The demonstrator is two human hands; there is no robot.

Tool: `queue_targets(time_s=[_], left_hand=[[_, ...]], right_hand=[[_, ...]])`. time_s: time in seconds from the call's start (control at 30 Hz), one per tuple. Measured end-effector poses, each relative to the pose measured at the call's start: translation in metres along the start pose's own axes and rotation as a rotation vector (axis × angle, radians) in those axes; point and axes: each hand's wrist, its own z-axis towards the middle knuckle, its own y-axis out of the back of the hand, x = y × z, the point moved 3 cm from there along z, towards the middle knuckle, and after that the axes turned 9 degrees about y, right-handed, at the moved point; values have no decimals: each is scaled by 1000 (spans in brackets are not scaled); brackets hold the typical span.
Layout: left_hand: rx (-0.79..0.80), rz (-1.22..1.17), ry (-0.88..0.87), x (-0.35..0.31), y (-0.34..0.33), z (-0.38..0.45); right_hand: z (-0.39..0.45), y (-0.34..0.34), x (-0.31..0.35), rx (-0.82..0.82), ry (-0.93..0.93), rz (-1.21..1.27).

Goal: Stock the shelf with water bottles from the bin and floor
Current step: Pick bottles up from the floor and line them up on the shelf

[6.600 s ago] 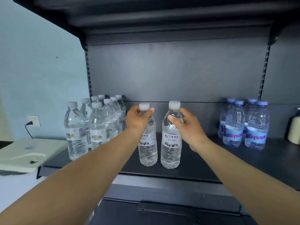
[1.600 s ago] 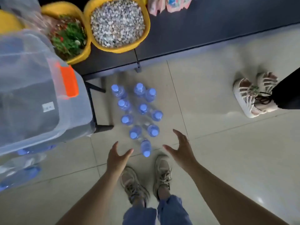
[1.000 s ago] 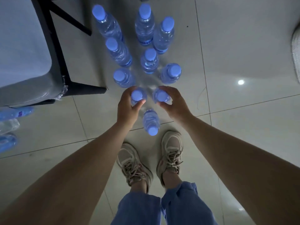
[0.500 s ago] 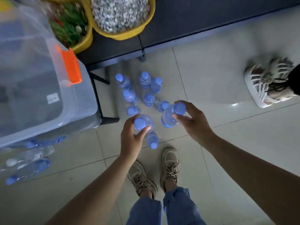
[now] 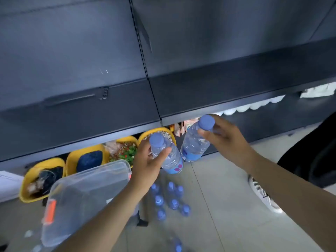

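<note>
My left hand (image 5: 148,165) grips a clear blue-capped water bottle (image 5: 168,157) by its neck, held up in front of the dark shelf unit (image 5: 209,84). My right hand (image 5: 224,136) grips a second blue-capped bottle (image 5: 194,144) just below its cap, a little higher and to the right. Both bottles hang in the air above the floor. Several more blue-capped bottles (image 5: 169,200) stand on the tiled floor below my hands. A clear plastic bin (image 5: 85,193) with an orange latch stands at the lower left.
Yellow tubs (image 5: 43,179) of pebbles, plants and dark items sit under the lowest shelf. Another person's white shoe (image 5: 263,195) and dark trouser leg are at the right. Two or three bottles lie on the floor near the bin's bottom left and one at the bottom centre.
Both hands took one bottle each from the floor group and raised them. The view has tilted up from the floor to the shelf front.
</note>
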Motion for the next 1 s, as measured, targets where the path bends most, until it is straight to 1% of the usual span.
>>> queue_targets(time_s=[0.13,0.27,0.4,0.5,0.6,0.7,0.8,0.9,1.0], left_hand=[[57,-21,-89,-136,36,-3],[56,-9,-200,-249,75,-9],[0,-20,-297,-343,120,-6],[-47,-49,-341,-401,156,5],[-78,-135,-393,-442,189,26],[-90,-160,-397,-460,218,63],[-84,-131,-365,-458,244,116],[-9,-93,-328,-446,263,167],[21,-163,-323,-440,278,211]], right_hand=[[44,26,133,120,158,-41],[73,39,247,156,305,-2],[110,49,333,142,373,42],[142,47,382,107,420,84],[179,33,411,91,462,134],[224,9,421,68,461,143],[273,-19,416,72,427,138],[319,-44,398,67,386,81],[355,-62,385,43,350,58]])
